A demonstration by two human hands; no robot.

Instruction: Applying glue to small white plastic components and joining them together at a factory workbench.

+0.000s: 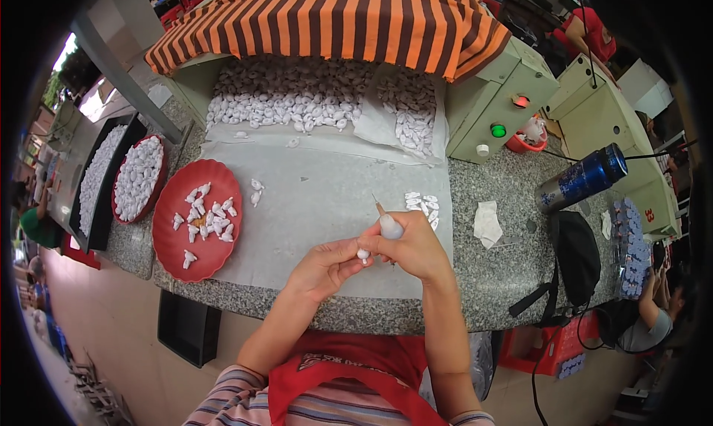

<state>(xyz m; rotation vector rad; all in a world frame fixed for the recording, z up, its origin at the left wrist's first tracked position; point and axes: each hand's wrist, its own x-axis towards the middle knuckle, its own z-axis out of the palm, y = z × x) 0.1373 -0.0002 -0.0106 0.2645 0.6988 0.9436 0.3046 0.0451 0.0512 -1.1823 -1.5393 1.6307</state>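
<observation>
My left hand [324, 268] pinches a small white figurine [363, 254] between thumb and fingertips, over the front of the pale sheet [327, 196]. Close against it, my right hand [417, 249] is closed around a small whitish squeeze bottle [391, 227]. The bottle's thin needle tip points up and away from me. My right fingers hide part of both things. Several flat white pieces [422, 203] lie in rows just beyond my right hand. To the left, a red scalloped plate [165, 236] carries several white figurines [216, 219]. Two more figurines [256, 192] lie beside it.
A striped cloth [327, 17] covers a machine with many white pieces [290, 92] inside. Rightward are its control panel [494, 106], a crumpled tissue [487, 224], a blue bottle [587, 175] and a black bag [575, 255]. A red bowl [160, 184] and black tray [98, 236] stand left.
</observation>
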